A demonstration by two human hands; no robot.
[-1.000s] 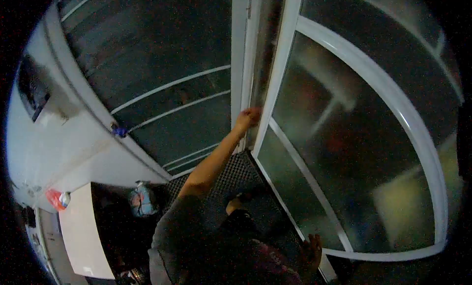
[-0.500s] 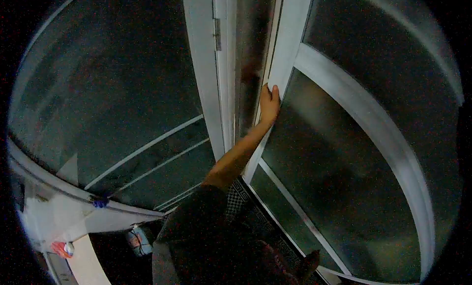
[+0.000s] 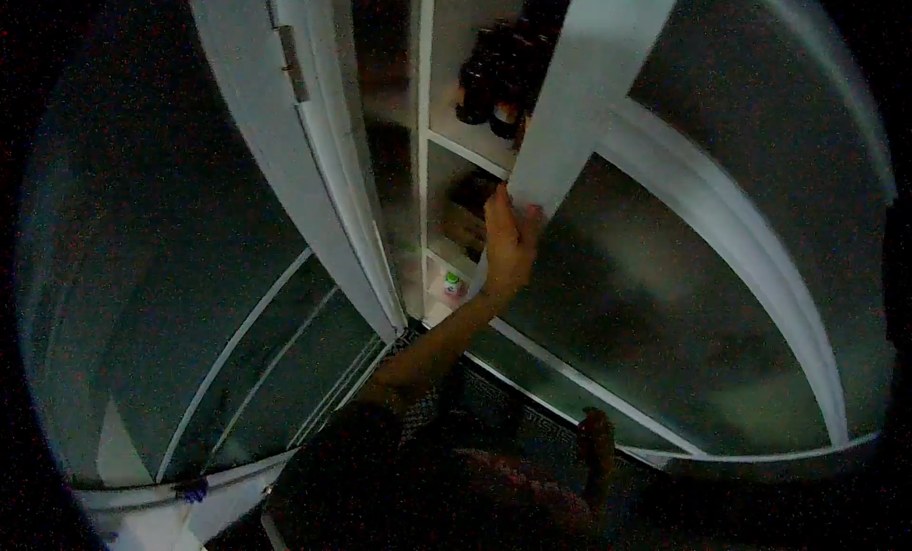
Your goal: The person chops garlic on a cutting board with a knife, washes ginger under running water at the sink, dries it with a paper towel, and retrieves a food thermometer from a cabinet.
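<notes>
My left hand (image 3: 511, 237) is wrapped around the edge of a white-framed door (image 3: 579, 85) with dark, frosted-looking panels. Its fingers lie on the inner side and the thumb shows against the frame. Behind that edge, white shelves (image 3: 470, 152) are visible through the gap, partly covered by the door and my hand. Several dark bottle-like items (image 3: 503, 76) stand on the upper shelf. Lower down is a small white and green item (image 3: 451, 283). A dim shape that looks like my right hand (image 3: 597, 442) is low on the right, its fingers unreadable.
To the left stands another white-framed panel (image 3: 256, 114) with dark glass and a metal hinge (image 3: 290, 62). A dark mat with a pale key pattern (image 3: 494, 399) covers the floor. A blue-purple bundle (image 3: 193, 491) hangs at lower left. The scene is dim.
The door's edge has moved away from the left frame with my left hand on it, so the gap is wider. Shelves and their contents have come into view. My head view has shifted.
</notes>
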